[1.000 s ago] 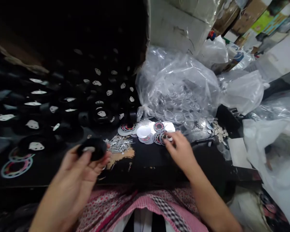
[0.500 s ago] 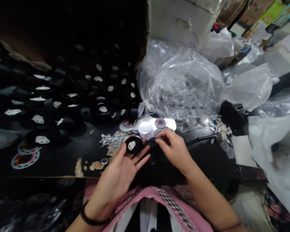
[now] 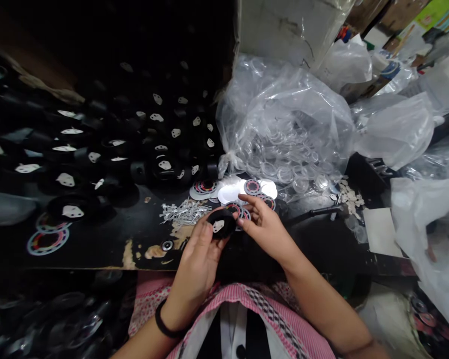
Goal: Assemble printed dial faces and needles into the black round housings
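My left hand (image 3: pixel 200 254) is closed round a black round housing (image 3: pixel 224 219), which is tilted and has a small pale plate with holes on its face. Close to the housing's right edge is my right hand (image 3: pixel 264 229), its thumb and fingers apart. Nothing plain shows between them, and I cannot tell whether the thumb touches the rim. Printed dial discs (image 3: pixel 233 207) with dark rings and red marks lie just behind the hands, among white discs (image 3: pixel 229 194). Left of these sits a heap of thin pale metal pieces (image 3: pixel 185 212).
Many black housings (image 3: pixel 65 180) with pale plates stand at the left. A clear bag (image 3: pixel 284 99) of transparent round covers is behind my right hand. A dark-handled tool (image 3: pixel 314 213), small pale plates (image 3: pixel 349 195) and a square card (image 3: pixel 382 232) lie at the right.
My left hand has moved right and turned, tilting the housing, and its fingers have closed round it. The right hand's fingers have spread from a pinch beside the housing. The view has shifted slightly.
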A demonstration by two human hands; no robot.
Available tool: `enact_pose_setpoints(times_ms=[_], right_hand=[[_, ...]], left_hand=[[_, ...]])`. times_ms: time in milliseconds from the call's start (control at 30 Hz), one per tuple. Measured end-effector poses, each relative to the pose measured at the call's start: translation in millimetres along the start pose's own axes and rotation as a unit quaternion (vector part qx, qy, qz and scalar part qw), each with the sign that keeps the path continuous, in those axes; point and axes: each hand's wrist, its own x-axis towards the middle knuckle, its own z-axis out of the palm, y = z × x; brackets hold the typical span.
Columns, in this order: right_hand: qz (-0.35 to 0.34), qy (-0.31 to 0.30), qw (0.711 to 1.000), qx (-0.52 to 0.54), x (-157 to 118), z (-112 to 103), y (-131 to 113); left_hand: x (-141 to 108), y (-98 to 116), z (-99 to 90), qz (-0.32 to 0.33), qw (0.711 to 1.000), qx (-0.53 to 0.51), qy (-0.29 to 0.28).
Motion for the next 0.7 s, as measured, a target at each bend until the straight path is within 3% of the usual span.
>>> enact_pose_setpoints(times_ms=[133, 300, 433, 567, 700], right_hand=[[0.015, -0.015, 0.997, 0.076, 4, -13, -2], [0.023, 0.038, 0.992, 0.115, 13, -19, -2], [-0.015, 0.075, 0.997, 0.009, 20, -25, -2], [-0.052, 0.049, 0.993, -0.095, 24, -26, -8], [-0.123, 0.101, 0.956, -0.244, 25, -20, -11]], left_hand=[[3, -8, 3.0, 0.005, 1.0, 0.019, -0.019], [6, -10, 9.2, -0.005, 0.997, 0.048, -0.061], [10, -3, 7.9, -0.005, 0.996, 0.07, -0.053], [17, 4, 5.5, 0.024, 0.996, 0.089, -0.01], [20, 7, 10.7, 0.049, 0.996, 0.071, -0.01]])
